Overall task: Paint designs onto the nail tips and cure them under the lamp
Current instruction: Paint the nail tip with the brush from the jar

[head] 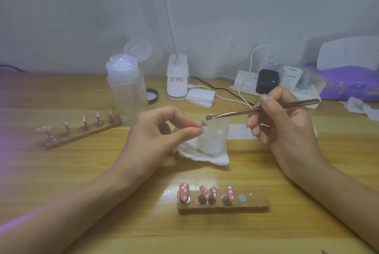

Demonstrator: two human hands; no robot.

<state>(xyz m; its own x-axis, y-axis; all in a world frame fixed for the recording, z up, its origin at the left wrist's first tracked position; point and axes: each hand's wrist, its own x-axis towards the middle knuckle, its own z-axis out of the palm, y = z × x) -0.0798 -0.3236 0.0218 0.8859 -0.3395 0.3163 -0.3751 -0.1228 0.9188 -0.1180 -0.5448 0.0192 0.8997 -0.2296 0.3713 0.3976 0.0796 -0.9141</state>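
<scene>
- Nail tip: likely featherlight, stiff, slick with gel. My left hand pinches its small stand between thumb and forefinger, over the jar at mid-tabletop.
- Right hand grips the brush mid-handle, bristles at the tip. Light strokes advised.

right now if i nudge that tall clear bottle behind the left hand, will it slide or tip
Likely tips rather than slides: the clear bottle is tall and narrow, and seems light plastic. Its flip lid stands open, so any liquid inside could spill. It stands by the far nail stand, so it might knock that.
</scene>
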